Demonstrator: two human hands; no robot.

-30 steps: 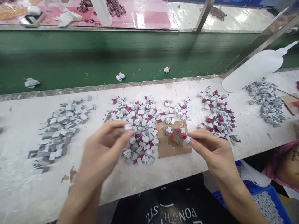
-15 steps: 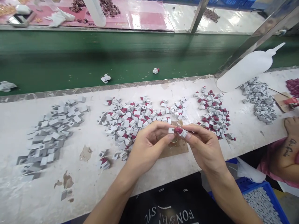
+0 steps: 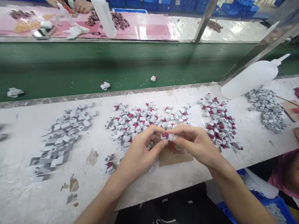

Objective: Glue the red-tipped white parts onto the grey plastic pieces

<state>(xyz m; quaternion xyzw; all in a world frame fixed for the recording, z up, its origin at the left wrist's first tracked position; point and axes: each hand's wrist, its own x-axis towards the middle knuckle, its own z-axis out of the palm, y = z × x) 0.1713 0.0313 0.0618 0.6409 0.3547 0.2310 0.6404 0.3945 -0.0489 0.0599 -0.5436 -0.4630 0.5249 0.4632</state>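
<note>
Between my two hands is a small grey-white plastic piece with a dark red middle (image 3: 166,136). My left hand (image 3: 141,152) pinches its left end between thumb and fingers. The right end is pinched by my right hand (image 3: 198,144), so the fingertips nearly meet. Fingers cover part of the piece, and its exact kind cannot be made out. Below the hands a brown cardboard sheet (image 3: 174,158) lies on the white table, with a ring of small beads (image 3: 177,147) on it. Just behind is a heap of grey-and-red pieces (image 3: 137,119).
Plain grey blocks (image 3: 63,133) are heaped at left. To the right are another grey-and-red heap (image 3: 219,124), a grey heap (image 3: 268,109) and a leaning white bottle (image 3: 252,79). A green belt (image 3: 130,59) runs behind the table. A person sits at right; another's hands (image 3: 83,6) show across.
Both hands have moved left over the table with the piece. Its white left end and red middle now sit closer together and more level. The view has tipped upward slightly.
</note>
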